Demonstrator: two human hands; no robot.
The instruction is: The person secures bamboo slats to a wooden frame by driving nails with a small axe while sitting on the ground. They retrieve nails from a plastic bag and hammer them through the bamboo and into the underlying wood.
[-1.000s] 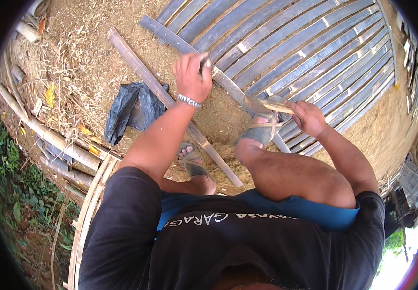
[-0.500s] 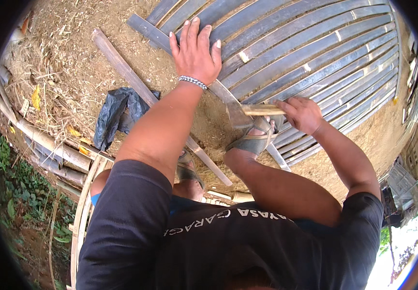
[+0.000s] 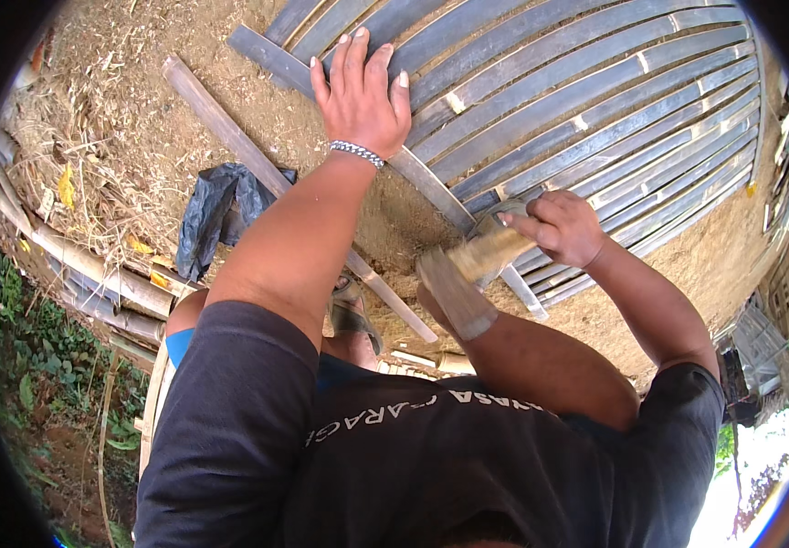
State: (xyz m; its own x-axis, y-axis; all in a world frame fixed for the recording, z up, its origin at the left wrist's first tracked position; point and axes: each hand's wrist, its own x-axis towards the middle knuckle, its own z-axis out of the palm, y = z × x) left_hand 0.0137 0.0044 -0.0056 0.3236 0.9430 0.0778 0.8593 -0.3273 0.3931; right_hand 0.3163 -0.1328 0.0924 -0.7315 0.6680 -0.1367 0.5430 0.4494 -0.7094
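A large panel of dark bamboo slats (image 3: 563,114) lies on the ground, its slats set side by side with narrow gaps. Along its near-left end runs a crosswise strip (image 3: 433,192). My left hand (image 3: 362,105) is flat on that end, fingers spread, pressing on the strip and the slat ends. In my right hand (image 3: 563,226) is a hatchet (image 3: 495,251), gripped by its wooden handle. The hatchet's head (image 3: 457,294) is smeared by motion, raised above the panel's corner in front of my right shin, and it hides my right foot in part.
A loose bamboo strip (image 3: 230,135) lies slantwise on the dirt at the left, next to a crumpled black plastic bag (image 3: 207,219). Bamboo poles (image 3: 84,251) edge the ground there, with green plants (image 3: 25,365) beyond. My sandaled left foot (image 3: 351,315) stands beneath my left arm.
The hatchet has come up off the strip and toward me, and my right hand has lifted with it. My left hand stays in place on the panel.
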